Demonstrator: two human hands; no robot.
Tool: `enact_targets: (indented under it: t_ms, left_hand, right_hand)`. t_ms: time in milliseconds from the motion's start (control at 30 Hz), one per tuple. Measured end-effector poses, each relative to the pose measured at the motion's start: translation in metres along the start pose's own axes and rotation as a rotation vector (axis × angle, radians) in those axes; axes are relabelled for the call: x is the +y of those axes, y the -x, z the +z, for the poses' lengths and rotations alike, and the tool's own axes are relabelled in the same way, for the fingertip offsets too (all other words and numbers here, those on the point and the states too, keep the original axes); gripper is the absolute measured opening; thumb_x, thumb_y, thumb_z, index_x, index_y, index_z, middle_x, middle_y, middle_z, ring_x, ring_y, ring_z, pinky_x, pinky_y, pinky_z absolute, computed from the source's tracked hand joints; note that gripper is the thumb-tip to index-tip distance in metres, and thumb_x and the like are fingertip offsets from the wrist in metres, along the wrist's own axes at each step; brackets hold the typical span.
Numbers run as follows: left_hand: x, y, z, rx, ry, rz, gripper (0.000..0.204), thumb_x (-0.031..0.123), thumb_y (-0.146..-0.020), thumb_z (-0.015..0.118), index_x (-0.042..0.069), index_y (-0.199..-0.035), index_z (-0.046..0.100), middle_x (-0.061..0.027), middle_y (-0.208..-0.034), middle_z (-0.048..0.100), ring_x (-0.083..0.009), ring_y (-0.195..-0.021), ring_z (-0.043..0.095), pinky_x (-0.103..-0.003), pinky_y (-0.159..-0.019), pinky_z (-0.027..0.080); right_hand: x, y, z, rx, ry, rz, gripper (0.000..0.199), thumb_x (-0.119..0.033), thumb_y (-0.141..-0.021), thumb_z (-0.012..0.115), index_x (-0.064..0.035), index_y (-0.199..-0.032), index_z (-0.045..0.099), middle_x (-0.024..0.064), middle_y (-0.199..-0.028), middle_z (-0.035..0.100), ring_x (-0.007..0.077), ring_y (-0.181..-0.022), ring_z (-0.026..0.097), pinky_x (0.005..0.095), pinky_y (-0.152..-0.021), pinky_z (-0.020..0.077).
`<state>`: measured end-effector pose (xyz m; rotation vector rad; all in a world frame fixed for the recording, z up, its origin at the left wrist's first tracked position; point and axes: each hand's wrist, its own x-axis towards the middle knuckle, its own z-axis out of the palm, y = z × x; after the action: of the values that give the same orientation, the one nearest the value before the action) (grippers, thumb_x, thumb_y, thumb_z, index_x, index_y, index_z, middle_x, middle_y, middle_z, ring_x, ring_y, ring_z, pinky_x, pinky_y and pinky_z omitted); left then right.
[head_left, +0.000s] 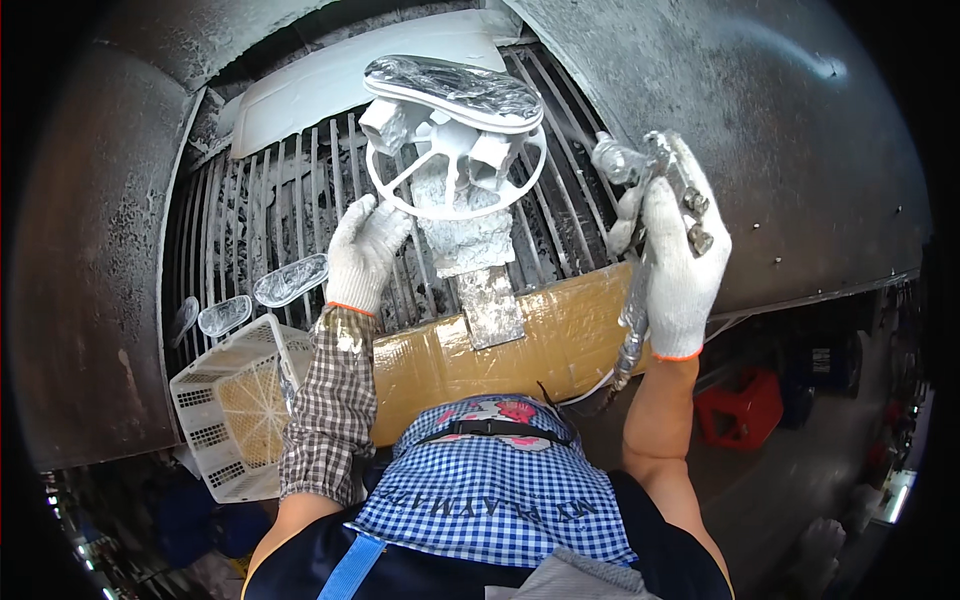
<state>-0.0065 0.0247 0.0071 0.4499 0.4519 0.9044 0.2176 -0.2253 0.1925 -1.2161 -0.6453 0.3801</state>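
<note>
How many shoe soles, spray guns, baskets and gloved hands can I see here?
Shoe soles: 4, one on the stand, three on the grate
Spray guns: 1
Baskets: 1
Gloved hands: 2, left, right
Total: 8

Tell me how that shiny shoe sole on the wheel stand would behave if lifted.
The shoe sole looks thin and moulded, so probably light and slightly bendy. Its glossy wet-looking coating suggests it is slippery and may smear. It merely rests atop the wheel stand, so a nudge could tip it.

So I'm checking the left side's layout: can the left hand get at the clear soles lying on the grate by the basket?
Probably yes. The left hand rests at the spoked wheel's rim, and the clear soles lie on open grate just beside it, with nothing between them.
</note>
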Motion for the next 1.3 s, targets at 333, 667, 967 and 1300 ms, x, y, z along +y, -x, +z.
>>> enact_targets:
  t_ms: [333,667,967,1300]
  left_hand:
    - [-0.063,0.028,0.028,0.019,0.032,-0.165,0.025,0.018,-0.103,0.063,0.0,-0.12,0.061,-0.0225,-0.114,0.071,-0.0381,-0.107,0.071,-0.051,-0.093,0.063]
    - [-0.067,0.035,0.047,-0.056,0.042,-0.149,0.04,0.022,-0.106,0.058,-0.001,-0.138,0.054,-0.0251,-0.137,0.062,-0.0416,-0.123,0.064,-0.056,-0.105,0.055]
    - [-0.041,0.026,0.024,-0.044,0.063,-0.108,0.052,0.024,-0.106,0.059,-0.003,-0.148,0.048,-0.0252,-0.142,0.058,-0.0422,-0.128,0.061,-0.058,-0.108,0.054]
    - [-0.012,0.017,0.021,-0.023,0.012,-0.046,0.038,0.025,-0.105,0.061,0.002,-0.136,0.056,-0.0236,-0.145,0.06,-0.0412,-0.124,0.063,-0.054,-0.101,0.056]
  right_hand:
    - [-0.009,0.015,0.008,-0.042,-0.07,0.089,0.049,-0.008,-0.106,0.062,0.0047,-0.152,0.051,0.007,-0.097,0.069,0.0069,-0.078,0.062,0.0223,-0.066,0.054]
    - [0.003,0.018,0.008,-0.11,-0.083,0.076,0.048,-0.008,-0.107,0.061,0.0038,-0.153,0.051,0.0054,-0.1,0.069,0.0068,-0.082,0.062,0.0222,-0.069,0.0538]
    - [0.01,0.022,0.016,-0.186,-0.224,0.185,0.052,-0.005,-0.105,0.063,0.0067,-0.153,0.048,0.0091,-0.1,0.07,0.009,-0.081,0.064,0.0236,-0.067,0.0544]
    - [0.046,0.0,0.018,-0.177,-0.073,0.037,0.049,-0.009,-0.105,0.065,0.0063,-0.15,0.054,0.0091,-0.115,0.074,0.0076,-0.092,0.067,0.0246,-0.082,0.0555]
